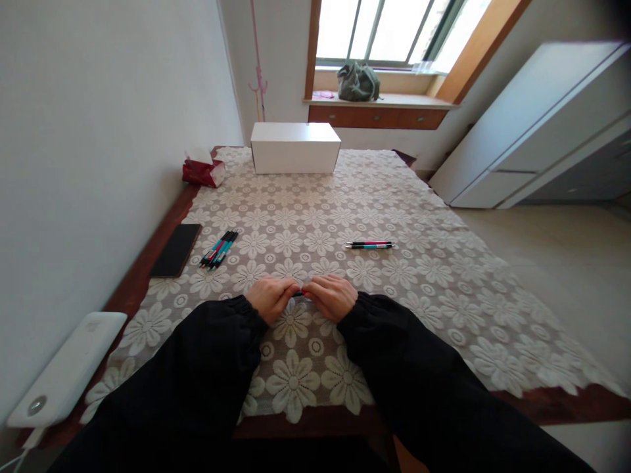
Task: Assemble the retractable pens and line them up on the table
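Meeting at the middle of a table [542,401] covered by a lace flower cloth [374,197], the left hand [270,297] and right hand [331,297] pinch a small dark pen [298,293] between curled fingertips; only a sliver of it shows. Black sleeves [207,355] cover both arms. A bunch of pens [219,249] lies to the left beside a black phone [176,249]. Two more pens [369,245] lie to the right, well apart. A white box [294,148] and a red tissue pack [202,171] sit at the far edge.
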`<state>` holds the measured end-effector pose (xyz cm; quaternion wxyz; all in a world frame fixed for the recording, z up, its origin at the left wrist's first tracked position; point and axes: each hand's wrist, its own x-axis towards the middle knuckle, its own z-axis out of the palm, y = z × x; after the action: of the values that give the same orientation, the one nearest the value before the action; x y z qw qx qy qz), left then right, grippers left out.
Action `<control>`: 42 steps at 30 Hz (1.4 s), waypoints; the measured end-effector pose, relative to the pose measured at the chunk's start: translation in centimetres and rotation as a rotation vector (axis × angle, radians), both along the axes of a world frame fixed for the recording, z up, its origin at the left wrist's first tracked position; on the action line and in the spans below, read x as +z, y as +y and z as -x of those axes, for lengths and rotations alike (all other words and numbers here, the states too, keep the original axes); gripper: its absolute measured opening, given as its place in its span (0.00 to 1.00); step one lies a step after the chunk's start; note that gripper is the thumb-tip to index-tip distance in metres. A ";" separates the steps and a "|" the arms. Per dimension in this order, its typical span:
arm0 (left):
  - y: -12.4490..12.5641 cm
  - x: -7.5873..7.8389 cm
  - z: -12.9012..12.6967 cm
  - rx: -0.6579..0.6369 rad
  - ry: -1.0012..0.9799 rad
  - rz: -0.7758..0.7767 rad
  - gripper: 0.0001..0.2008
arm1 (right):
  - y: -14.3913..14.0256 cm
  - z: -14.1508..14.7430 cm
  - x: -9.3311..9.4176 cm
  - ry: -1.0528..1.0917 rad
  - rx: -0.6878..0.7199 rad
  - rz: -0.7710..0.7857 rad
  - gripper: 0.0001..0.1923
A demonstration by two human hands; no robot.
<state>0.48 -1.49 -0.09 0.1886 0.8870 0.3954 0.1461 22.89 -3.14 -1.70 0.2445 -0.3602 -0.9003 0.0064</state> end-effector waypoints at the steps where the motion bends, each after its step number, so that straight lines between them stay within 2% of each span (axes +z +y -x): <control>1: 0.0 0.1 0.0 -0.001 -0.003 0.004 0.24 | 0.1 0.0 0.0 0.001 0.002 -0.001 0.12; 7: 0.0 0.3 -0.1 0.010 -0.038 0.050 0.24 | 0.2 -0.1 0.0 0.035 0.006 0.068 0.04; 14: 0.2 0.2 0.0 0.096 -0.121 0.164 0.25 | 0.2 -0.6 0.6 0.074 -0.097 0.116 0.03; 22: -0.2 0.9 0.3 0.248 0.012 0.027 0.21 | 1.1 -1.4 0.3 0.038 -0.257 0.098 0.05; 31: -0.2 1.0 0.3 0.275 -0.058 0.077 0.20 | 2.3 -3.4 -0.3 0.054 -0.307 0.061 0.07; 42: 0.1 1.0 0.3 0.276 -0.096 0.115 0.20 | 3.5 -4.9 -1.0 0.082 -0.351 0.092 0.08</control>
<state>0.14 -1.42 0.88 0.2358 0.8040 0.5117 0.1903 27.79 0.35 -2.66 0.2616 -0.5221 -0.8115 0.0196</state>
